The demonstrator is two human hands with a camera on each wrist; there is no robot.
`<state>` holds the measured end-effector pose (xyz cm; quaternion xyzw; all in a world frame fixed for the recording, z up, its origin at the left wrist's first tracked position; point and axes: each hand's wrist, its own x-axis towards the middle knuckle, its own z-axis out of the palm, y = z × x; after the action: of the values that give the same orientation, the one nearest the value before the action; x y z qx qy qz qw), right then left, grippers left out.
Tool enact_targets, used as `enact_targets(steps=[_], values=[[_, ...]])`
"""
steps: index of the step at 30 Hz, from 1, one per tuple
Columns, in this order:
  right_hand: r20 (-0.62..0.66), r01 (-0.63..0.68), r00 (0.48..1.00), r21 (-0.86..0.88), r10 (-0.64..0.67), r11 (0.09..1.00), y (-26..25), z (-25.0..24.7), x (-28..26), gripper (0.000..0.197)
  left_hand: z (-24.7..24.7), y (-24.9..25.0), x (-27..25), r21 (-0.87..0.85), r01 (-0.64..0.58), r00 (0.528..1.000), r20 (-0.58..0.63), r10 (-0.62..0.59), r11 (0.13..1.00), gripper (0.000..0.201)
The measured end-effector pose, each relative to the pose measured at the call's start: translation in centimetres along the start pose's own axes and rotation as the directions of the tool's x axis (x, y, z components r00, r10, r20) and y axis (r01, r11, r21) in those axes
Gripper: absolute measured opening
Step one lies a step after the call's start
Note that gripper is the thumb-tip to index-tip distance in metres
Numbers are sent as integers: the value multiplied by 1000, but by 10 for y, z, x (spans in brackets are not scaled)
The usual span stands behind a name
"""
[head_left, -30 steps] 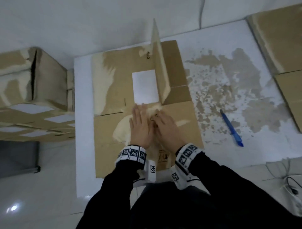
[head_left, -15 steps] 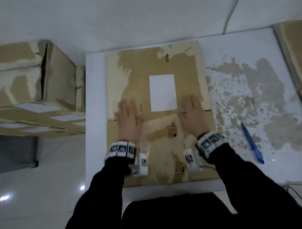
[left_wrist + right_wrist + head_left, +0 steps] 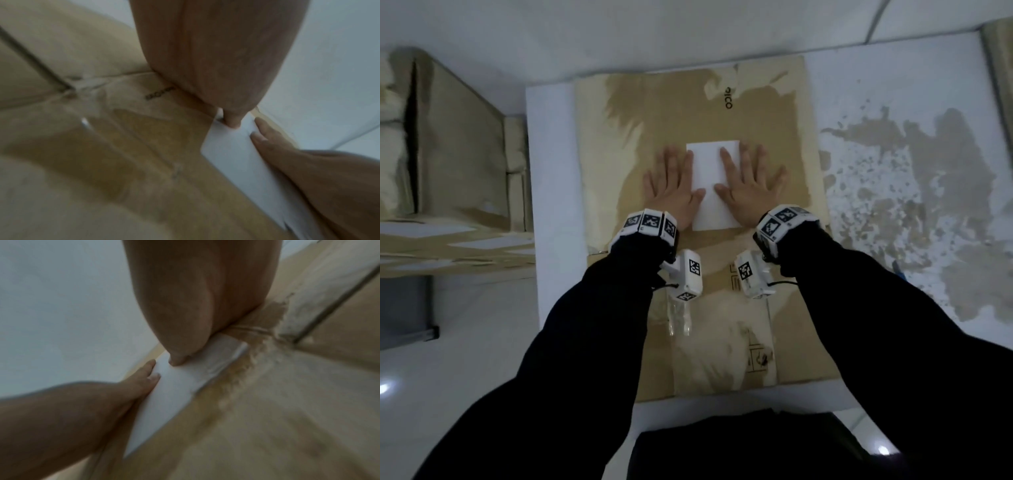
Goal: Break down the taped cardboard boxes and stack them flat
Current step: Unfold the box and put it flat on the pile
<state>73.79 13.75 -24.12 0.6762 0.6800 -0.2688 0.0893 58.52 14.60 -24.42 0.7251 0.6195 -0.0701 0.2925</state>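
Note:
A flattened brown cardboard box [image 3: 688, 102] lies on the white table [image 3: 551, 205], with a white label [image 3: 710, 164] near its middle. My left hand [image 3: 671, 181] presses flat on the cardboard at the label's left edge, fingers straight and spread. On the label's right side my right hand [image 3: 751, 181] lies flat the same way, its index finger and thumb over the label. In the left wrist view the label [image 3: 236, 162] shows beside the palm. In the right wrist view the label [image 3: 174, 394] is pressed under fingers. Torn tape patches mark the box's near end [image 3: 722, 353].
A pile of brown cardboard boxes [image 3: 448, 164] stands left of the table. More flat cardboard [image 3: 1001, 68] lies at the far right edge. Brown stains [image 3: 928, 192] cover the table's right part, where the tip of a blue pen [image 3: 898, 272] shows by my right sleeve.
A flap that stood upright a second ago now lies flat. My hands moved apart, then forward from the box's middle crease to either side of the white label.

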Motion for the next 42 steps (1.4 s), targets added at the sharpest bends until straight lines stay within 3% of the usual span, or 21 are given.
enact_targets(steps=[3, 5, 9, 12, 14, 16, 18, 20, 25, 28, 30, 33, 38, 42], values=[[55, 21, 998, 35, -23, 999, 11, -12, -5, 67, -4, -12, -12, -63, 31, 997, -74, -36, 998, 74], [57, -8, 998, 52, 5, 999, 33, -15, -19, 66, -1, -31, -36, -159, 162, 961, -199, -193, 974, 77], [-94, -194, 972, 188, 215, 963, 89, -7, -57, 67, 13, -66, -87, -311, 379, 838, -285, -466, 872, 78], [-266, -219, 912, 327, 312, 919, 96, 6, -77, 57, 24, -60, -101, -376, 468, 731, -343, -589, 800, 79], [-250, -296, 858, 476, 449, 828, 97, 7, -83, 51, 22, -55, -100, -444, 537, 629, -356, -691, 717, 86], [-167, -323, 862, 548, 479, 772, 105, 0, -85, 44, 10, -54, -95, -592, 535, 552, -295, -780, 603, 85], [-103, -285, 906, 569, 411, 771, 114, -10, -87, 38, -1, -59, -93, -621, 507, 628, -209, -750, 598, 72], [-96, -231, 930, 598, 355, 768, 119, -14, -91, 41, -8, -58, -98, -609, 470, 676, -218, -704, 639, 61], [-199, -61, 940, 702, 277, 710, 135, -34, -110, 35, -26, -11, -124, -587, 348, 635, -426, -644, 731, 52], [-248, 17, 934, 749, 257, 663, 173, -66, -128, 30, -45, 34, -141, -564, 253, 643, -509, -573, 786, 50], [-286, 89, 926, 799, 245, 595, 212, -88, -141, 26, -53, 76, -150, -567, 180, 646, -548, -531, 804, 44], [-318, 155, 919, 835, 232, 529, 289, -124, -164, 27, -43, 152, -152, -645, 67, 670, -536, -513, 761, 35], [-324, 104, 893, 823, 311, 558, 438, -184, -204, 37, 6, 294, -117, -711, -49, 708, -520, -477, 702, 43], [-315, -7, 845, 801, 432, 599, 549, -221, -223, 42, 49, 406, -66, -790, -55, 792, -408, -455, 611, 44]])
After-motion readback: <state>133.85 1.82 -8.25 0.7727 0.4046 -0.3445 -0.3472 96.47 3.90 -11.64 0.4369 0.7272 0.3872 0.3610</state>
